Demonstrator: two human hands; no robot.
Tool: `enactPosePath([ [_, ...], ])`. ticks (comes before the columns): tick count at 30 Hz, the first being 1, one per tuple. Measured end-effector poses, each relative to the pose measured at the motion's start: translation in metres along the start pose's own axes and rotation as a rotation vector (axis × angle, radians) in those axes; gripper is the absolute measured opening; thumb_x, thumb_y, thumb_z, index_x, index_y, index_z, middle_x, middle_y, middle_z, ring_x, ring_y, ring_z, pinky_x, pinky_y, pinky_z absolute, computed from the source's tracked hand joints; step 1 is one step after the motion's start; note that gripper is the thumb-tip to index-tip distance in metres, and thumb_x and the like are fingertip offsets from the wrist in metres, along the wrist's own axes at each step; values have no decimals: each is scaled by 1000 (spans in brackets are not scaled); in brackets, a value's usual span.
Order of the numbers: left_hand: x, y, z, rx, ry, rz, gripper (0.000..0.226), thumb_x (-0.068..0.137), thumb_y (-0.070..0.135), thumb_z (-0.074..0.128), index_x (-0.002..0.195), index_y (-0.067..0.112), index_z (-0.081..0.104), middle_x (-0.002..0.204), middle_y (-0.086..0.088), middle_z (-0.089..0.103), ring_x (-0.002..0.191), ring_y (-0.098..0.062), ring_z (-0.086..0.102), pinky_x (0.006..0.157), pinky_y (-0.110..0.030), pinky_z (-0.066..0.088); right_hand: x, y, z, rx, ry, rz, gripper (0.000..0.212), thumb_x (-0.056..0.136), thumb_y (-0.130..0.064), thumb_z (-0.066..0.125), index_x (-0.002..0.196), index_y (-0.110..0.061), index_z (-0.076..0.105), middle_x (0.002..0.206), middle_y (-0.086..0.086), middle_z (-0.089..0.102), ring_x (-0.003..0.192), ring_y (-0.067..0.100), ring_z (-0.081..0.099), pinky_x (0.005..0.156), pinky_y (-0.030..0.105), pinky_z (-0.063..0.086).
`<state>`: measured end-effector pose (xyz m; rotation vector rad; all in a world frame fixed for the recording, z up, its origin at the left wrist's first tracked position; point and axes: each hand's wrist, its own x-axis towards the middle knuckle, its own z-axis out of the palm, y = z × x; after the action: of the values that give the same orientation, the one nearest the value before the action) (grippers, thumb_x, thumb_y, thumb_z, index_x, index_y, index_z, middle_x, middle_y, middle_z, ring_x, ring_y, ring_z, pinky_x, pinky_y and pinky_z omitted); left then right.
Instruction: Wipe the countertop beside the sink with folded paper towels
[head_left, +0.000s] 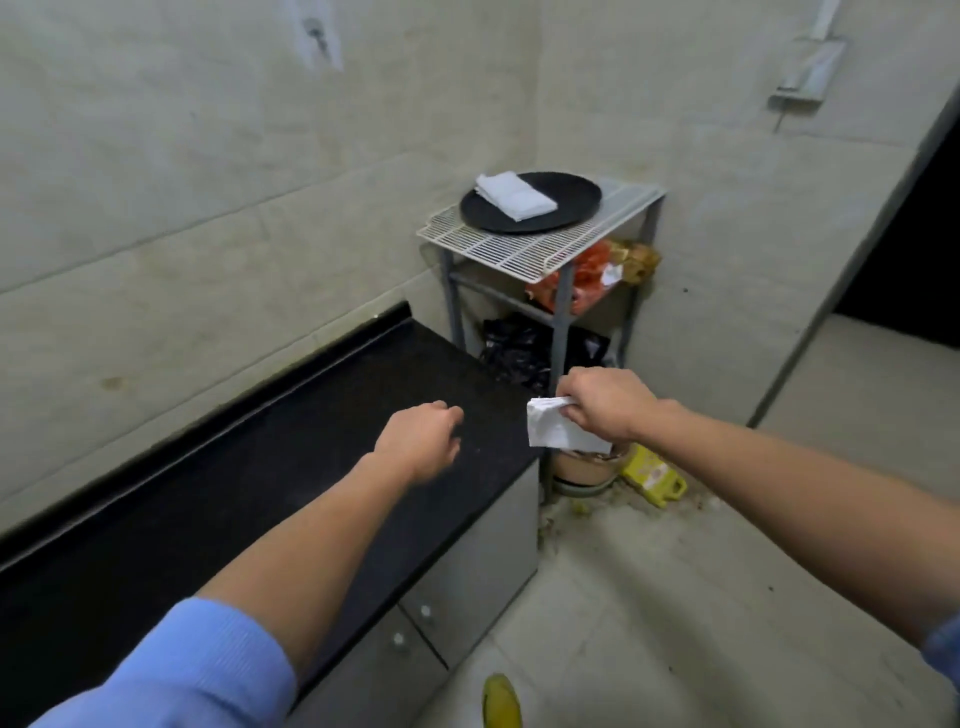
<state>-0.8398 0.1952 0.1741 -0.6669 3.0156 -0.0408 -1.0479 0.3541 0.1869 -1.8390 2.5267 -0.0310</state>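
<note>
A black stone countertop (291, 447) runs along the tiled wall on the left. My right hand (608, 405) grips a folded white paper towel (550, 431) just past the counter's right end, above a bin on the floor. Over the counter's right part hovers my left hand (421, 441), fingers loosely curled and holding nothing. A stack of folded paper towels (514, 196) lies on a black round plate (566, 202) on top of a wire rack. No sink is in view.
The grey metal rack (561, 322) with a white wire shelf (498, 249) stands in the corner, with orange bags and a black bag on its lower levels. A beige bin (587, 470) and a yellow container (654, 475) sit on the floor. Grey cabinet doors (467, 587) are below the counter.
</note>
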Motion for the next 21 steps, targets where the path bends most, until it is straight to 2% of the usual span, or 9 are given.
enactPosePath([
  [6, 136, 18, 2, -18, 43, 160, 27, 93, 32, 47, 115, 17, 55, 112, -5, 58, 100, -29, 59, 75, -40, 50, 41, 93, -4, -4, 3, 147, 16, 91, -29, 51, 100, -19, 60, 109, 5, 60, 103, 29, 58, 75, 37, 48],
  [8, 182, 19, -7, -31, 62, 199, 25, 93, 32, 48, 111, 17, 56, 110, -5, 58, 99, -29, 59, 75, -41, 51, 62, 121, -16, -26, 3, 183, 17, 92, -29, 51, 102, -18, 60, 109, 5, 61, 103, 30, 58, 71, 33, 43],
  [9, 204, 18, -14, -39, 69, 214, 25, 93, 32, 48, 110, 16, 56, 109, -5, 58, 99, -28, 58, 75, -40, 51, 74, 135, -24, -32, 13, 199, 16, 92, -29, 52, 100, -18, 60, 108, 6, 62, 102, 31, 58, 70, 31, 41],
  [11, 248, 15, -31, -48, 107, 240, 25, 92, 32, 49, 109, 16, 56, 110, -5, 58, 101, -28, 58, 75, -39, 50, 101, 161, -40, -7, 60, 228, 10, 89, -28, 54, 89, -19, 57, 100, 7, 64, 95, 33, 60, 72, 35, 48],
  [13, 286, 12, -47, -61, 155, 244, 23, 91, 31, 50, 107, 15, 57, 110, -6, 61, 103, -29, 57, 77, -38, 49, 127, 182, -58, 21, 84, 251, 10, 87, -27, 56, 82, -20, 53, 96, 9, 65, 90, 34, 61, 71, 40, 50],
  [16, 333, 6, -58, -77, 164, 240, 22, 90, 31, 51, 104, 16, 58, 107, -6, 62, 103, -29, 57, 78, -39, 48, 160, 207, -79, 12, 96, 274, 17, 90, -25, 57, 77, -19, 47, 96, 12, 64, 90, 33, 60, 65, 33, 40],
  [21, 403, -10, -56, -106, 161, 168, 22, 89, 32, 51, 102, 16, 59, 105, -5, 63, 100, -27, 59, 77, -39, 49, 230, 248, -104, 48, 155, 256, 9, 93, -28, 55, 85, -24, 52, 97, 4, 63, 84, 23, 55, 65, 29, 32],
])
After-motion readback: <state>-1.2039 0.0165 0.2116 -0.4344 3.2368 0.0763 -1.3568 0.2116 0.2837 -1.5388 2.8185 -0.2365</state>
